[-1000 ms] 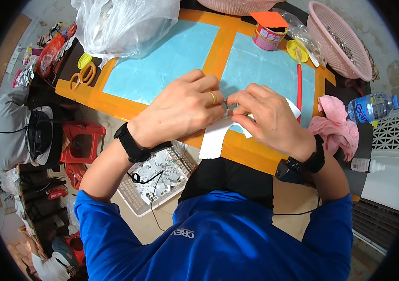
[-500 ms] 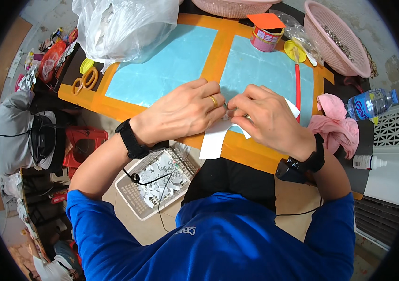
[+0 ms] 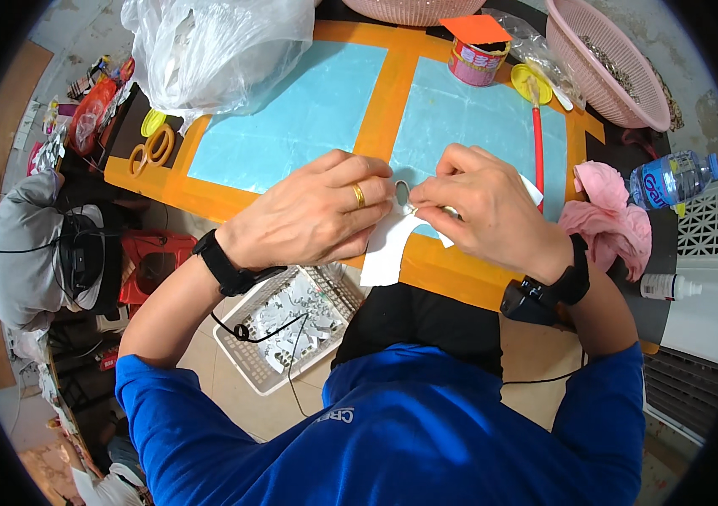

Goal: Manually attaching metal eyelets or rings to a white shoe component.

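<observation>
Where pinched by right hand [image 3: 494, 212] (five o'clock), grip likely light, bendable grey loop [image 3: 401, 183]; cannot tell hold of left hand [image 3: 312, 209].

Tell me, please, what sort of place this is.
Probably a craft workshop, judging by the tape-edged work table, the red-handled brush and the basket full of small white pieces.

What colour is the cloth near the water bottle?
The cloth is pink, seen in the head view.
</observation>
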Available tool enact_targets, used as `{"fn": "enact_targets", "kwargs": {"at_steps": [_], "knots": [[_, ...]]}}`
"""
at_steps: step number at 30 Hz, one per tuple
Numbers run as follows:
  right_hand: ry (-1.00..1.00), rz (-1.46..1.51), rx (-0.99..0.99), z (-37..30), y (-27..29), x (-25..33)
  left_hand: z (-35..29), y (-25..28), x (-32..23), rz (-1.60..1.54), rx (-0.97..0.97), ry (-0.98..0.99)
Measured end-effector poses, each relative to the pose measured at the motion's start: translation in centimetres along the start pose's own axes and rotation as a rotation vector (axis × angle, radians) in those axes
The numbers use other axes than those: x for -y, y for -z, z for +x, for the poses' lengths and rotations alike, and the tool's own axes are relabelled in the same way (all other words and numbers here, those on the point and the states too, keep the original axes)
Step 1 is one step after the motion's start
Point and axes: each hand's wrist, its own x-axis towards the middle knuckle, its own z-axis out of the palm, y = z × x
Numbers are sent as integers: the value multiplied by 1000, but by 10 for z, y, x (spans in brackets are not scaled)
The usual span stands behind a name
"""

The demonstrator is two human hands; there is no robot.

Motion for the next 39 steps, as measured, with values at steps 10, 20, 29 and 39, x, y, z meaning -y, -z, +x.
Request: {"fn": "enact_targets", "kwargs": {"at_steps": [10, 20, 29, 39], "knots": [[-4, 19, 5, 1, 1, 0, -13, -12, 7, 91, -54, -112], [-12, 34, 13, 0, -1, -1, -8, -12, -3, -33, -331, 224], [13, 49, 6, 1, 0, -2, 9, -21, -10, -202, -246, 304], [9, 39, 15, 1, 1, -3, 8, -29, -4, -139, -257, 179]]}}
